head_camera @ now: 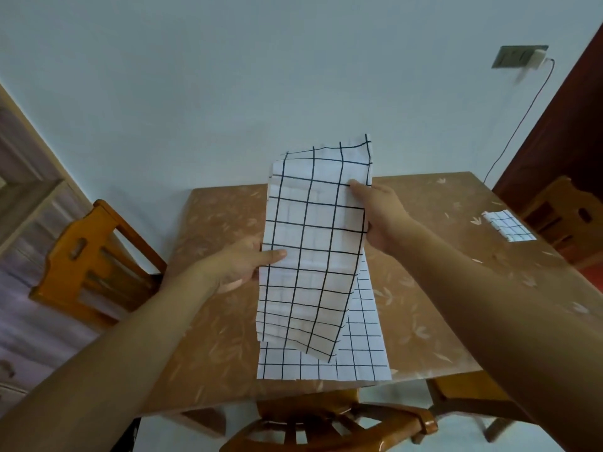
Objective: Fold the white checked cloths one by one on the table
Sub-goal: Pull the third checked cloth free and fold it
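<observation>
Head view puts our grip first: the left hand (241, 265) pinches the left edge of the held cloth (313, 249), thumb laid across the front and the other fingers behind, while the right hand (380, 216) closes on the right edge higher up, one fingertip over the front face. Both grips are closed on fabric, not open. Between them the held cloth is a long, narrow strip, white with a thin black grid. It is raised off the tabletop (222, 223) and tilted, and stepped edges at its lower left suggest several layers. We judge it light, soft and limp: the lower end sags and curls, so it will droop wherever we let go. It looks thin enough to crease cleanly and is in no way fragile. The edges or corners seem the best places to hold, keeping the layers stacked and the grid lines square. Under its hanging end a flat cloth (362, 353) of the same check lies at the near edge. A small folded cloth (509, 225) sits well apart at the far right. The tabletop is glossy brown with a pale leaf pattern, probably slick. Orange wooden chairs (91, 256) stand around it before a plain pale wall.
</observation>
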Motion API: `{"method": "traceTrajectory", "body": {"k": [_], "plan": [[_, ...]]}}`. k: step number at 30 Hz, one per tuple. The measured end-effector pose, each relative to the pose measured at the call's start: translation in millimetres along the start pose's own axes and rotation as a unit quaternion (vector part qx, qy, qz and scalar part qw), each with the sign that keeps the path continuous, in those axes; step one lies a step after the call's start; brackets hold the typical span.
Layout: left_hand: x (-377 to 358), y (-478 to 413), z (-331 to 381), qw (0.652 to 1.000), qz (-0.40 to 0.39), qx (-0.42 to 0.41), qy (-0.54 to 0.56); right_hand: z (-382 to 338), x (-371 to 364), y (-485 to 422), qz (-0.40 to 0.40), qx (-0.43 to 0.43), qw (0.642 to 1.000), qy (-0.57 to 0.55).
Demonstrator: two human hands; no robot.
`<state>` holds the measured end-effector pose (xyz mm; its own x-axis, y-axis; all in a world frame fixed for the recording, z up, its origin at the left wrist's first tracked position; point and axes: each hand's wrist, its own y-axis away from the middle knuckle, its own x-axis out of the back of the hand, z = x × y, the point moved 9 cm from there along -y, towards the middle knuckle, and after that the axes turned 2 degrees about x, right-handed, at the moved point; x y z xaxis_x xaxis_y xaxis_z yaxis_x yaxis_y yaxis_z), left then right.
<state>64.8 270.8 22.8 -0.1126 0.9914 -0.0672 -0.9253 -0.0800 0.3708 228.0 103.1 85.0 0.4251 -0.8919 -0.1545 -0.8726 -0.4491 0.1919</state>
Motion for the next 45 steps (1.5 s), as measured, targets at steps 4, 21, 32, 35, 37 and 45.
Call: {"method": "traceTrajectory", "body": {"k": [4, 21, 32, 35, 37, 45], "plan": [[17, -8, 3, 0.997, 0.059, -0.039, 0.003, 8, 2, 7, -0.041, -0.026, 0.999, 0.000], [46, 6, 32, 0.958, 0.264, -0.113, 0.012, 36, 4, 21, -0.024, 0.072, 0.993, 0.091], [37, 21, 59, 0.913, 0.282, -0.146, -0.255, 21, -12, 32, -0.028, 0.154, 0.948, 0.276], [32, 24, 66, 0.897, 0.288, -0.164, -0.292, 15, -12, 36, -0.010, 0.188, 0.915, 0.358], [32, 25, 68, 0.893, 0.290, -0.172, -0.298, 12, -12, 38, -0.005, 0.202, 0.909, 0.364], [36, 25, 76, 0.884, 0.272, -0.195, -0.328, 15, -4, 35, -0.050, 0.161, 0.963, 0.212]]}}
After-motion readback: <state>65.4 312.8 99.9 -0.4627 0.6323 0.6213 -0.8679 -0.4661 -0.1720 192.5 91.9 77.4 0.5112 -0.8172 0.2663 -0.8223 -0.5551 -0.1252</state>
